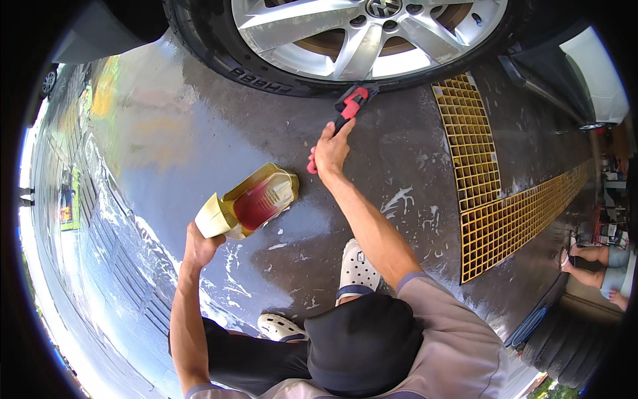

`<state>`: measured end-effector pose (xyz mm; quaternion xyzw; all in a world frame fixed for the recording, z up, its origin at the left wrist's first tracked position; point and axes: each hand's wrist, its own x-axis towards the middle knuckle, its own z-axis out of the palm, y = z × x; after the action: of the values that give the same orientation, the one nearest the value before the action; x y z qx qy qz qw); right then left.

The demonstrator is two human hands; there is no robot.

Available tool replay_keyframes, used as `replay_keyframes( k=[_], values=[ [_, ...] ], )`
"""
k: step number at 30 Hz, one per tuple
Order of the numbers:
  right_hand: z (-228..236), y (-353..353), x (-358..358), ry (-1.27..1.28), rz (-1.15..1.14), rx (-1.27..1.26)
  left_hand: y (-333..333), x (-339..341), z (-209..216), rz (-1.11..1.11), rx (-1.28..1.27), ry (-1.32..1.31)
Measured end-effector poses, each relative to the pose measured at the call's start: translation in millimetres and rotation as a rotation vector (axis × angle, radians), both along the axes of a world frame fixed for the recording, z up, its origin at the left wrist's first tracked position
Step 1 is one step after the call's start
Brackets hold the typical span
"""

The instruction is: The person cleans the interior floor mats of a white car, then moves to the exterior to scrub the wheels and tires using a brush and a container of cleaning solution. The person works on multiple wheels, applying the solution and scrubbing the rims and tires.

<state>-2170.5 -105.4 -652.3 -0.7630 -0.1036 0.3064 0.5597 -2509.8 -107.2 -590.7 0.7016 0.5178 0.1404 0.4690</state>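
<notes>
My left hand [201, 246] is closed around the narrow end of a cut-open yellowish plastic jug [212, 217]. Red-pink liquid [256, 206] lies inside the jug, which is held over the floor. Higher up, my right hand [331, 150] grips the handle of a red and black scrub brush [354, 100]. The brush's head is at the lower sidewall of a black car tire [219, 63], and its bristles are hard to make out there. A silver alloy wheel [359, 48] with a dirty inner side sits within the tire.
Yellow floor grating [478, 146] runs along the right. Foam streaks [399, 199] mark the wet dark floor. My white clogs [359, 266] stand below the jug. Stacked tires [565, 352] and another person's legs [591, 256] are at the far right.
</notes>
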Motion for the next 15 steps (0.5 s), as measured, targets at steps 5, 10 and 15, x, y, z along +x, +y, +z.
replay_keyframes(
  k=[5, 10, 15],
  values=[
    [38, -11, -55, 0.357, 0.291, 0.167, 3, -2, -1, -0.030, 0.008, 0.039],
    [118, -14, -80, 0.245, 0.881, 0.236, 5, 1, 13, -0.026, -0.035, 0.058],
    [216, 33, -43, -0.823, 0.646, 0.631, 2, -6, 7, -0.041, -0.011, 0.036]
  ],
)
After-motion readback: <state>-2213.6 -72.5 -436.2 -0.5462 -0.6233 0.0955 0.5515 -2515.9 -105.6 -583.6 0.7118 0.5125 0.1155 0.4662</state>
